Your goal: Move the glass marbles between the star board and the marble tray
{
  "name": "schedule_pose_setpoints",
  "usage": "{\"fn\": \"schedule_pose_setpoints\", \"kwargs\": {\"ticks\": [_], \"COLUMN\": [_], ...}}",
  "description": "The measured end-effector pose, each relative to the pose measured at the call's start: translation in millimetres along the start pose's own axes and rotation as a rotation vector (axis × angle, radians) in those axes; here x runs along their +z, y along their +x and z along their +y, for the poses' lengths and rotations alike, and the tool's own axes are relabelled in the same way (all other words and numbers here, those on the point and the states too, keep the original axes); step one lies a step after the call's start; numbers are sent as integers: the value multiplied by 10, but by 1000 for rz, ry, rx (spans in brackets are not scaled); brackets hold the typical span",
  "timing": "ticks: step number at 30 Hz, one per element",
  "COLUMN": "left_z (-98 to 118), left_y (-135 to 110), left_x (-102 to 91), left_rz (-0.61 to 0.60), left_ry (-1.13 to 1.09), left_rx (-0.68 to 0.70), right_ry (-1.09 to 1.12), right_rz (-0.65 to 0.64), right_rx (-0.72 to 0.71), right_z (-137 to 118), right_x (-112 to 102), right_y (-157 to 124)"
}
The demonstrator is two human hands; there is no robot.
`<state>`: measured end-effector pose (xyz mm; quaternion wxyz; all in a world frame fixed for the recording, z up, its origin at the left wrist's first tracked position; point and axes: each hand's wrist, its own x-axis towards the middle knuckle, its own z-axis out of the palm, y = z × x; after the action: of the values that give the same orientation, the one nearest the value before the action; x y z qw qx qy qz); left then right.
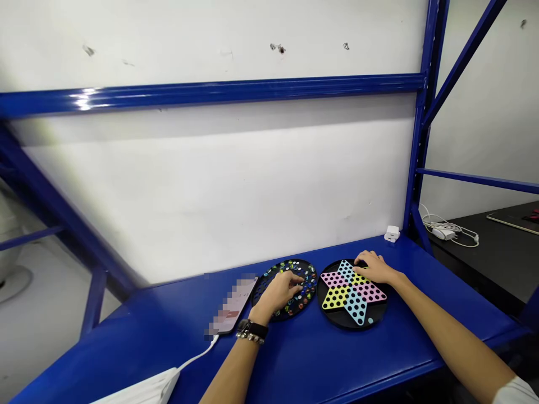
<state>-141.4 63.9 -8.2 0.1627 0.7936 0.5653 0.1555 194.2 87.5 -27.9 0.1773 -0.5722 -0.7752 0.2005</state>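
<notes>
My left hand (283, 292) reaches over a round black tray (264, 310) holding many coloured glass marbles (304, 303). Its thumb and index finger are a little apart, low over the marbles, with nothing clearly held between them. To its right lies a Chinese checkers board (349, 293), a round black base with a six-pointed star in pink, yellow and blue, full of dark holes. At the board's upper right rests my right hand (374, 267), fingertips and thumb apart over the yellow point. I see nothing between those fingers. A dark band and a beaded bracelet circle my left wrist.
A phone (233, 307) lies left of the marble tray, with a white cable (197, 358) running to a white box-like object (145, 390). A white plug adapter (392, 233) stands at the back of the blue tabletop (295, 365). Blue metal posts (415, 157) frame the white wall.
</notes>
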Motion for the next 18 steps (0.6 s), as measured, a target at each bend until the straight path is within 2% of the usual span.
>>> {"fn": "schedule_pose_setpoints", "kwargs": {"ticks": [6, 11, 15, 18], "left_z": [46, 279, 534, 632], "left_y": [-6, -28, -46, -56], "left_x": [-36, -47, 91, 223], "left_rz": [57, 153, 130, 135], "left_ry": [-13, -151, -230, -233], "left_rx": [12, 80, 137, 149], "right_ry": [-7, 2, -6, -11], "right_rz": [6, -2, 2, 1], "right_rx": [-5, 0, -2, -5], "right_z": [4, 5, 1, 8], "right_x": [8, 4, -5, -1], "right_y": [3, -5, -13, -5]}}
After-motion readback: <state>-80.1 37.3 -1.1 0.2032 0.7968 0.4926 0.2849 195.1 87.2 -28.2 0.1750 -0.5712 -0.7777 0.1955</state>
